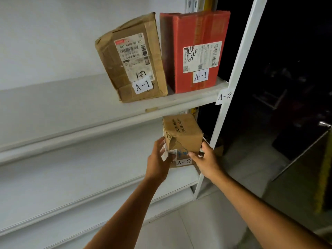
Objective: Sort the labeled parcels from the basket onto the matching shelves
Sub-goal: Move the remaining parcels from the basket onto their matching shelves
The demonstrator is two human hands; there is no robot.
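Nearest you, pale floor tiles (197,223) run under your forearms to the foot of the white post (239,56). Your left hand (159,156) wraps the left side of the small brown parcel (183,132), fingers curled round its edge. Your right hand (206,159) grips the right side, thumb laid across the front just above its "A-2" sticker.

The parcel is at the right end of the lower shelf (86,178), just beside the post and under the upper shelf (89,112) (whether its base bears fully on the board, you cannot tell from here). Both boards are plain white metal with rolled front lips.

A paper tag (224,96) reading "A-2" is stuck on the post where the upper shelf meets it. On that shelf a creased brown parcel (133,58) leans left, beside an upright red parcel (195,33); both are marked "A-1".

Behind them is a bare white wall (53,33); right of the post the room is dark.
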